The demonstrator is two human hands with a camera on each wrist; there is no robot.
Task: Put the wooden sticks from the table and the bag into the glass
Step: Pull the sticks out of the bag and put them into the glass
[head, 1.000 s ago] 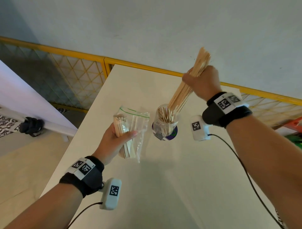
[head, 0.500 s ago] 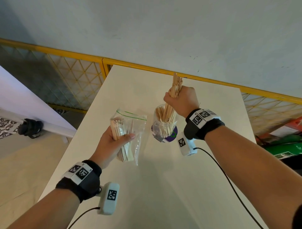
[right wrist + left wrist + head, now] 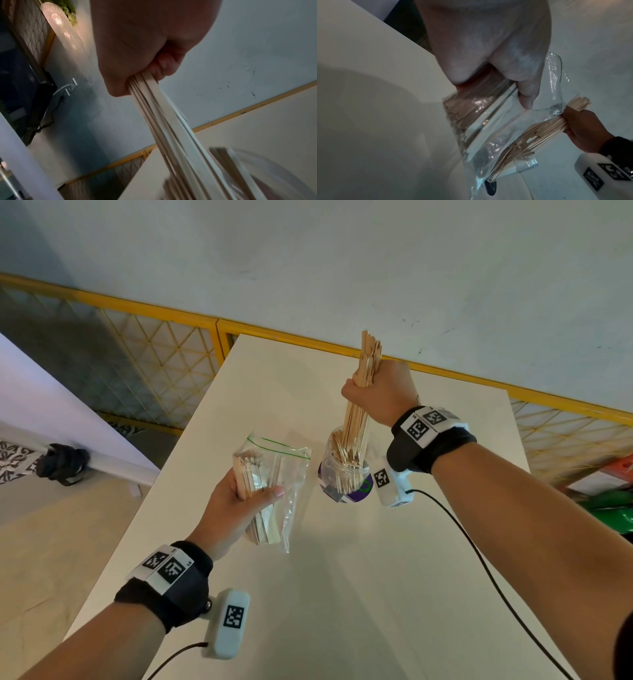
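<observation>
Sticks clenched in right hand, standing near upright, lower ends entering glass directly below on surface; left hand, just beside, gripping bag holding more

Head view looks down over the table; both wrist views sit close, sharing the stick-filled glass
</observation>
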